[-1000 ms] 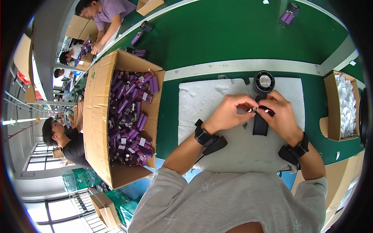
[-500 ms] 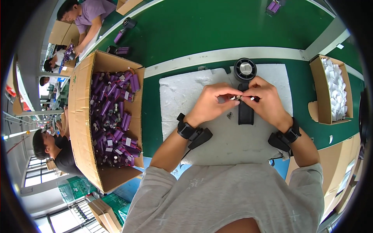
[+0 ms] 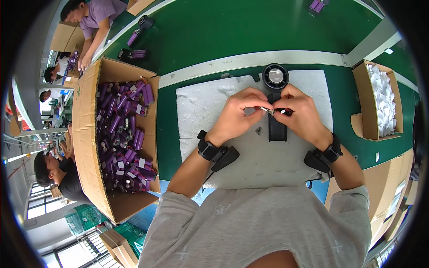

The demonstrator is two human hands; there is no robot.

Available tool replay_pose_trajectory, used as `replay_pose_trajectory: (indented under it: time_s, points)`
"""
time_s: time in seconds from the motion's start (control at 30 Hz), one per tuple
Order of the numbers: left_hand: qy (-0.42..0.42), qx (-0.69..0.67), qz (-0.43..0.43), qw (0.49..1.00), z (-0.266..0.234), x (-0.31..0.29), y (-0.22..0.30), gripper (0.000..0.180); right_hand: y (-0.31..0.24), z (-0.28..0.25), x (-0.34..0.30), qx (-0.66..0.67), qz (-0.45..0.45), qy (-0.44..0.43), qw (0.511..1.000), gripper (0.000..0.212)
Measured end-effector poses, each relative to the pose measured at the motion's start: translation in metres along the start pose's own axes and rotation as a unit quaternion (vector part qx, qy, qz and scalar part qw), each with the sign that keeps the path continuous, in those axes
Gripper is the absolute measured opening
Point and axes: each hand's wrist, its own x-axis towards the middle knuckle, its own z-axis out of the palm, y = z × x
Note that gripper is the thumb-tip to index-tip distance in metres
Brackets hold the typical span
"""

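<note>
Workbench (image 3: 250,33): green top, pale raised rail across it.

Large carton (image 3: 85,134): brown cardboard, open, at the left of the work place; holds a loose heap of purple battery packs (image 3: 138,139), some with white labels.

Foam pad (image 3: 210,91): white, flat, worn at the edges; lies on the bench before the person.

Small carton (image 3: 361,96): open, at the right; filled with white pieces (image 3: 382,105).

Black device (image 3: 278,129): round, ringed head away from the person, handle toward them; lies on the pad, beneath and between the hands. Probably light and rigid, with a smooth, slightly slippery shell; best taken by the handle, sparing the head.

Left hand (image 3: 239,114): thumb and forefinger pinched on the small part, above the handle.

Right hand (image 3: 300,111): thumb and forefinger closed together on the dark lead, meeting the left fingertips; whether it rests on the handle cannot be told.

Dark lead (image 3: 288,110): thin, with a white tab; likely soft, limp, easily strained, better held near its end than pulled along its length.

Small part (image 3: 269,110): pale, metallic-looking, between the fingertips; exact form hidden. Likely almost weightless, stiff and fragile; to be gripped by its edges.
</note>
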Motion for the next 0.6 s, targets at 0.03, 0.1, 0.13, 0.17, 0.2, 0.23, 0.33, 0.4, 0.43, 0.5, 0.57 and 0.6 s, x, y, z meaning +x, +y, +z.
replay_pose_trajectory:
  time_s: [0.03,0.1,0.13,0.17,0.2,0.23,0.33,0.4,0.43,0.5,0.57,0.6]
  points:
    - [0.0,-0.001,0.0,1.0,0.001,0.0,0.0,0.028,0.0,0.0,0.0,0.0,0.0,0.0,1.0,0.017]
    - [0.008,-0.003,-0.016,1.0,0.003,-0.002,0.0,0.028,0.0,-0.001,0.0,-0.005,-0.004,-0.01,1.0,0.018]
    - [0.012,-0.004,-0.023,1.0,0.003,-0.003,-0.001,0.028,0.0,-0.002,0.0,-0.008,-0.006,-0.015,1.0,0.018]
    - [0.011,-0.005,-0.024,1.0,0.003,-0.003,-0.001,0.028,0.0,-0.002,0.0,-0.008,-0.006,-0.015,1.0,0.018]
    - [0.007,0.007,-0.028,1.0,0.003,-0.003,-0.001,0.029,0.0,-0.002,0.0,-0.008,-0.008,-0.019,1.0,0.018]
    - [0.002,0.019,-0.032,0.999,0.002,-0.004,0.0,0.029,0.001,-0.002,0.001,-0.008,-0.011,-0.022,1.0,0.018]
    - [-0.012,0.047,-0.039,0.998,0.0,-0.004,0.001,0.029,0.0,-0.004,0.001,-0.017,-0.019,-0.034,0.999,0.018]
    - [-0.033,0.079,-0.042,0.995,-0.001,-0.004,0.002,0.027,-0.002,-0.006,0.001,-0.034,-0.032,-0.048,0.998,0.018]
    - [-0.032,0.078,-0.042,0.996,0.0,-0.003,0.003,0.027,-0.003,-0.007,0.0,-0.035,-0.032,-0.049,0.998,0.018]
    - [-0.023,0.04,-0.003,0.999,0.002,-0.003,0.005,0.026,-0.005,-0.007,-0.001,-0.038,-0.02,-0.068,0.997,0.015]
    - [-0.019,0.022,0.016,0.999,0.006,-0.002,0.009,0.026,-0.004,-0.008,0.0,-0.038,-0.014,-0.077,0.996,0.014]
    - [-0.003,0.024,0.014,1.0,0.01,0.0,0.011,0.025,-0.004,-0.008,0.0,-0.038,-0.021,-0.08,0.996,0.013]
